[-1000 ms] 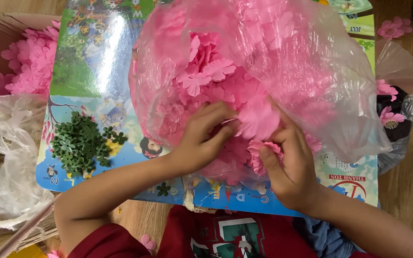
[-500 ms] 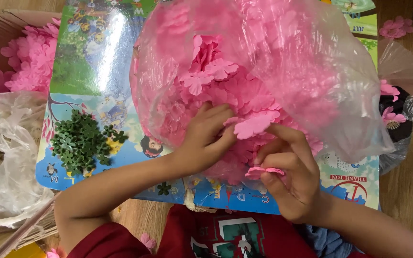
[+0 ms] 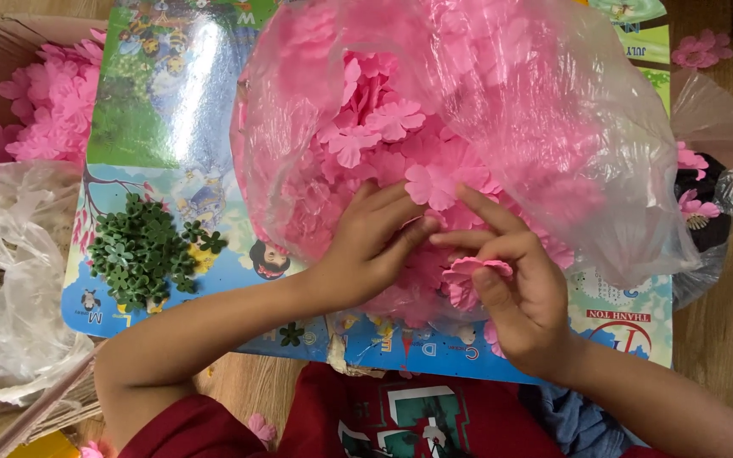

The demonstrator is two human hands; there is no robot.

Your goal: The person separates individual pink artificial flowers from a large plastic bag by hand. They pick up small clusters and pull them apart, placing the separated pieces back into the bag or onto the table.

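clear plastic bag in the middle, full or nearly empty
Full: the plastic bag bulges with pink flower pieces, and both hands reach in at its open near edge.

Two hands at work: left hand (image 3: 366, 250), right hand (image 3: 523, 297). One clear bag (image 3: 553, 127) of pink flower petals (image 3: 383, 127), too many to count. One green leaf heap (image 3: 142, 250). One colourful poster sheet (image 3: 163, 110). One cardboard box (image 3: 10, 51) with more pink petals. One crumpled plastic bag (image 3: 19, 280) at left.
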